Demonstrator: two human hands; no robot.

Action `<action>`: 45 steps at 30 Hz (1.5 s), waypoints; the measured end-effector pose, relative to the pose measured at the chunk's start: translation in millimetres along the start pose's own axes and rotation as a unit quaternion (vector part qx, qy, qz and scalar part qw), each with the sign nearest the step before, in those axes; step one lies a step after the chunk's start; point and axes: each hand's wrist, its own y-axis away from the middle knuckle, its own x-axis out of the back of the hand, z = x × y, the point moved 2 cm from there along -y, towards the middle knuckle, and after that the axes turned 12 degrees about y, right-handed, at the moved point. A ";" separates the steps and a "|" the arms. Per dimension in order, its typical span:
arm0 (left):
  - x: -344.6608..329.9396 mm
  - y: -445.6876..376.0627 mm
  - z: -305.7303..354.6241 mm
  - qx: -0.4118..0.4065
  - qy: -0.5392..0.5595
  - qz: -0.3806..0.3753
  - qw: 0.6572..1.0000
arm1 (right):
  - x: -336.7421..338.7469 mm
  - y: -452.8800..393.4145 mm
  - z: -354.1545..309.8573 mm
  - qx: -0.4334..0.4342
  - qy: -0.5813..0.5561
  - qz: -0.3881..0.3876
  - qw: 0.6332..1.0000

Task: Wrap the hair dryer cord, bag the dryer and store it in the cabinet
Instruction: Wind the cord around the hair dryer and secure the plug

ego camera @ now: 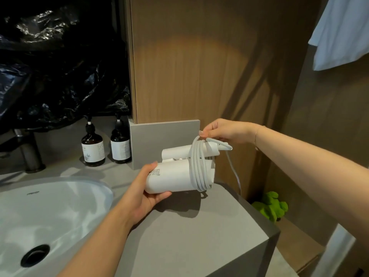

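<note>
Sitting at far left, the sink (60, 196) and two bottles (93, 145) stay out of play. Above the counter (189, 226), the left hand (143, 196) curls around the dryer (175, 176), steadying it as a spool. Several loops of cord (197, 166) circle its body; the right hand (221, 131) pinches the cord on top, likely guiding another turn, while the slack dangles right.

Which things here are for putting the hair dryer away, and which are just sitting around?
For the job:
hair dryer, gripped by the left hand
white cord, looped around the dryer, pinched by the right hand

Just sitting around:
two brown pump bottles
sink
green plush toy on the floor
pale cloth hanging at upper right
</note>
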 end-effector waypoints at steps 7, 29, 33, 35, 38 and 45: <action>0.7 -1.2 -1.2 0.023 0.004 -0.006 1.000 | -29.2 -8.2 18.1 0.020 -0.094 0.030 0.995; 7.8 -13.0 2.0 0.061 0.272 0.044 0.959 | -152.8 -9.7 17.6 -0.007 -0.072 0.350 0.934; 10.9 -10.3 2.2 0.084 0.386 0.062 0.917 | -164.4 3.6 4.3 0.080 0.002 0.358 0.930; 13.7 -9.3 3.2 0.077 0.399 0.072 0.911 | -167.3 6.3 -0.9 0.100 0.012 0.372 0.923; 12.5 -8.1 5.7 0.046 0.363 0.088 0.926 | -169.6 8.1 -6.3 0.099 0.019 0.375 0.921; 12.5 -7.4 8.3 -0.012 0.280 0.100 0.955 | -170.5 21.7 -8.4 0.087 -0.026 0.354 0.931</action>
